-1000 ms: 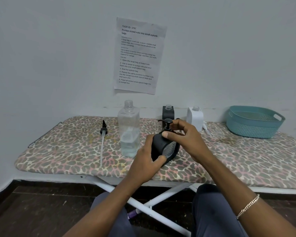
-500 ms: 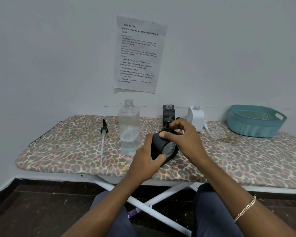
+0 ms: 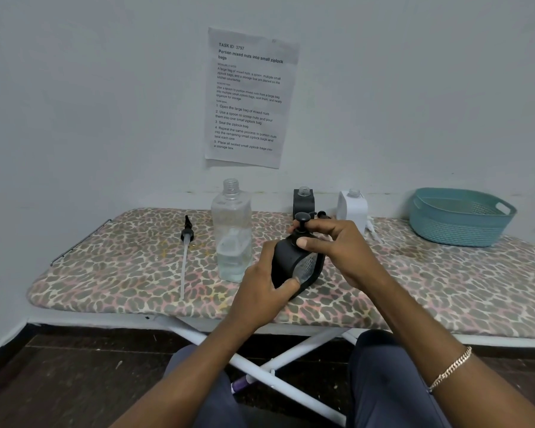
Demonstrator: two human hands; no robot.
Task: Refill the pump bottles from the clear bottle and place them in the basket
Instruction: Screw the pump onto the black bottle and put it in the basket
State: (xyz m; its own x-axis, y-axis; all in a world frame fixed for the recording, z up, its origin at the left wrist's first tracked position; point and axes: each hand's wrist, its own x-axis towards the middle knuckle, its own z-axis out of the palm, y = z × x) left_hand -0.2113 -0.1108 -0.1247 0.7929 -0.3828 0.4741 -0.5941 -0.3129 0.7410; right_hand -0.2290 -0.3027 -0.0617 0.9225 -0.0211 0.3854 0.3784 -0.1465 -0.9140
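Observation:
A black pump bottle (image 3: pixel 294 261) is tilted over the ironing board (image 3: pixel 105 264). My left hand (image 3: pixel 261 287) grips its body from below. My right hand (image 3: pixel 337 248) holds its black pump head (image 3: pixel 301 218) at the neck, thumb and fingers curled round the collar. The clear bottle (image 3: pixel 231 233), uncapped and partly filled, stands just left of my hands. Behind them stand a second black bottle (image 3: pixel 303 200) and a white bottle (image 3: pixel 352 208), both with open necks. The teal basket (image 3: pixel 460 216) sits at the far right with nothing visible in it.
A loose black pump with a long clear tube (image 3: pixel 186 251) lies on the board left of the clear bottle. A white pump part (image 3: pixel 370 228) lies beside the white bottle. A printed sheet (image 3: pixel 249 97) hangs on the wall. The board's white legs (image 3: pixel 260 375) cross below.
My right hand has turned slightly on the pump head; the black bottle stays tilted in my left hand in nearly the same spot.

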